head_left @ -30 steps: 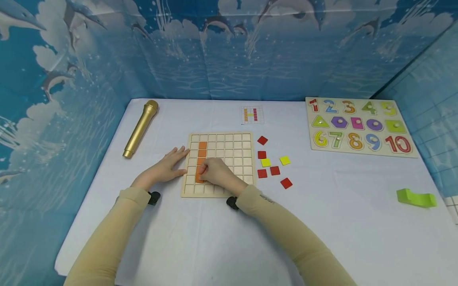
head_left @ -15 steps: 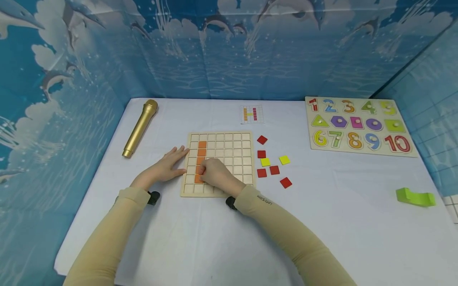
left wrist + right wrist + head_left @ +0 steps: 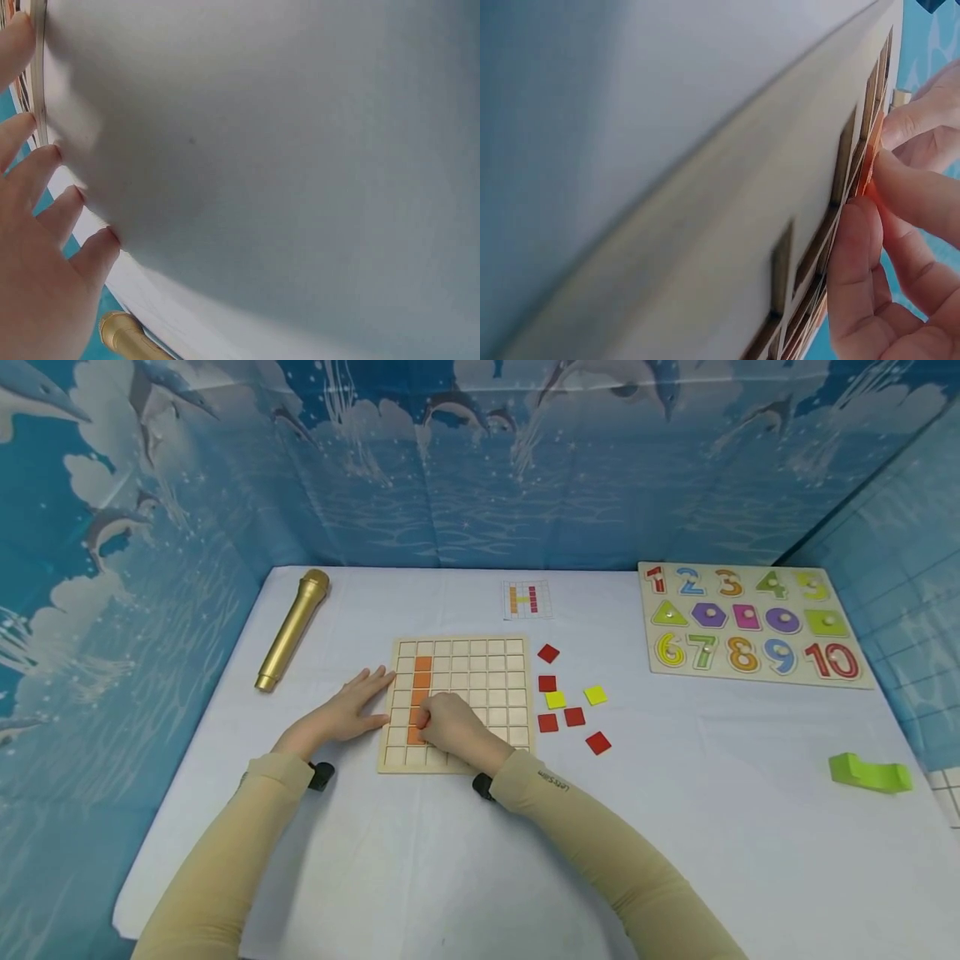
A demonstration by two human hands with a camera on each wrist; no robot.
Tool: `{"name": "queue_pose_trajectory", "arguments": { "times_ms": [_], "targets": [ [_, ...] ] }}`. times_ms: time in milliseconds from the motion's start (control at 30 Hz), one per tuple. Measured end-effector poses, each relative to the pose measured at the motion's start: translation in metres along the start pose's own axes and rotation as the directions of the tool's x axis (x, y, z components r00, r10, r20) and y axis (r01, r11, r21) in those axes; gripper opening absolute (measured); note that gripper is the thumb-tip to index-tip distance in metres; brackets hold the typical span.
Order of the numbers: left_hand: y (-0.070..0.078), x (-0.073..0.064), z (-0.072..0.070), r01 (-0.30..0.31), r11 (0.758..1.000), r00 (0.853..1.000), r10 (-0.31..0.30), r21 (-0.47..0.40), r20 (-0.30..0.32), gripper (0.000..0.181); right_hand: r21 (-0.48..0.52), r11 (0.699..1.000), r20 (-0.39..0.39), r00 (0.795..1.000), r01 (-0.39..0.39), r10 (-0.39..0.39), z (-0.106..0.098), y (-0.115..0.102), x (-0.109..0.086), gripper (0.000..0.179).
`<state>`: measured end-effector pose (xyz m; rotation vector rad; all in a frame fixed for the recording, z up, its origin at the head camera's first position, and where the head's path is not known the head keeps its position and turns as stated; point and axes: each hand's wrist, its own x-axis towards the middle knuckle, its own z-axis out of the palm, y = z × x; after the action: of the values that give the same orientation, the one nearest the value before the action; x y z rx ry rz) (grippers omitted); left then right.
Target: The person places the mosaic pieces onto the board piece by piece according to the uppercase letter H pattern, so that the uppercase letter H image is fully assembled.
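Observation:
A wooden grid board lies on the table, with a column of orange tiles set in its cells on the left side. My right hand is over the board, fingers curled, holding the lowest orange tile at its cell. In the right wrist view the fingertips and thumb meet at that orange tile's edge, and the hand covers part of it. My left hand lies with spread fingers beside the board, fingertips touching its left edge. Several red tiles and two yellow tiles lie loose right of the board.
Behind the board lies a small pattern card. A gold microphone lies at the left. At the back right is a number and shape puzzle; nearer sits a green curved block. A sea-print curtain surrounds the table.
The lowest orange tile, slightly askew a second ago, now lines up with the column. My right hand shifted barely at all, and the left hand stayed at the board's edge.

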<state>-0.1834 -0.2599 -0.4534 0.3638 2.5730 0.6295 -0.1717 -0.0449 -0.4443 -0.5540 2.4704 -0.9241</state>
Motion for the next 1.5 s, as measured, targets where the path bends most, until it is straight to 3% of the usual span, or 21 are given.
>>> {"name": "queue_pose_trajectory", "arguments": {
  "times_ms": [300, 633, 967, 1233, 1500],
  "targets": [
    [0.000, -0.002, 0.002, 0.015, 1.000, 1.000, -0.015, -0.003, 0.007, 0.075, 0.170, 0.985, -0.009, 1.000, 0.005, -0.004, -0.016, 0.019, -0.020, 0.013],
    [0.002, -0.004, -0.001, -0.001, 1.000, 1.000, 0.001, 0.012, -0.001, 0.076, 0.221, 0.970, -0.061, 0.991, -0.104, 0.120, -0.085, 0.082, -0.061, 0.025],
    [0.001, -0.003, -0.001, -0.001, 1.000, 1.000, 0.001, 0.011, 0.000, 0.077, 0.193, 0.955, -0.143, 0.957, -0.224, 0.254, -0.141, 0.142, -0.090, 0.034],
    [0.000, -0.004, -0.001, 0.001, 1.000, 1.000, -0.001, -0.004, 0.003, 0.077, 0.193, 0.950, -0.132, 0.953, -0.246, 0.274, -0.156, 0.161, -0.097, 0.037],
    [0.001, -0.003, 0.000, 0.004, 1.000, 1.000, -0.004, -0.003, 0.004, 0.076, 0.187, 0.950, -0.135, 0.951, -0.251, 0.279, -0.159, 0.166, -0.097, 0.038]
  ]
}}
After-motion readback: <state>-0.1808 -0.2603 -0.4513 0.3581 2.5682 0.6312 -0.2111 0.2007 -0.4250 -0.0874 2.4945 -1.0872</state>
